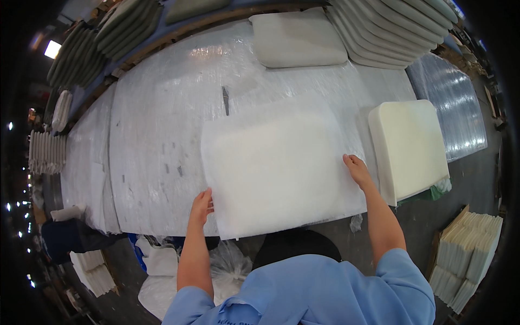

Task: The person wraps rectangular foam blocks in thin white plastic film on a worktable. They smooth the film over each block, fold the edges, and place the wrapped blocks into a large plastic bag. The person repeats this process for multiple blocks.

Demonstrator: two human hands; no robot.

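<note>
A white square cushion pad [276,168], covered in thin white fabric, lies in front of me on the plastic-wrapped table [146,146]. Its cover spreads out thin around the thicker middle. Against the pad's left edge rests my left hand [202,207], its thumb and fingers apart. At the right edge my right hand [357,171] has its fingers bent over the fabric border, seemingly pinching it. The undersides of both hands are hidden. Beside my right hand stands a cream foam cushion block [414,146] with rounded corners.
A grey cushion [300,40] lies at the table's far side, beside a tall stack of grey cushions [387,32]. Green cushions [130,30] are stacked far left. White stacked sheets [468,249] stand low at the right. Clear plastic bags [227,265] are below the near edge.
</note>
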